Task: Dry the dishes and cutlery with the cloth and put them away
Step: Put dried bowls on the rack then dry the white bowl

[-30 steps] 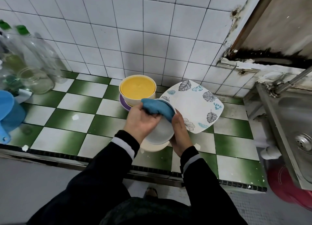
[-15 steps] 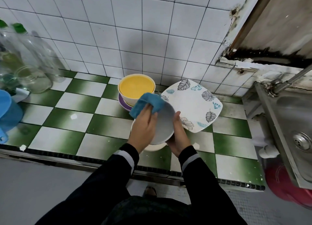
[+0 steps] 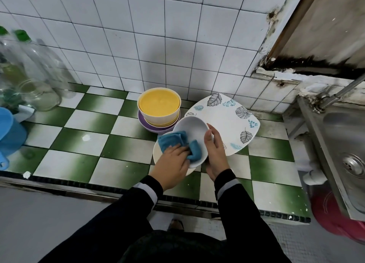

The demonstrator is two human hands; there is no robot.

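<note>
My right hand (image 3: 214,154) grips the rim of a small white bowl (image 3: 194,129), tilted with its inside facing me, above the green-and-white tiled counter (image 3: 94,122). My left hand (image 3: 172,165) presses a folded blue cloth (image 3: 173,142) into the bowl's lower inside. Under the bowl lies a cream plate (image 3: 157,154), mostly hidden. Behind stands a yellow-lined bowl (image 3: 159,104) stacked in a purple bowl (image 3: 152,127). A square leaf-patterned plate (image 3: 225,120) lies to the right.
Clear bottles with green caps and a glass jar (image 3: 37,92) stand at the far left, a blue plastic jug (image 3: 9,132) in front of them. A steel sink (image 3: 343,144) with a drain sits at the right, a red basin (image 3: 335,219) below it.
The cloth has moved from the bowl's top rim down into its lower inside, with my left hand sliding toward me. The bowl has turned to face me more.
</note>
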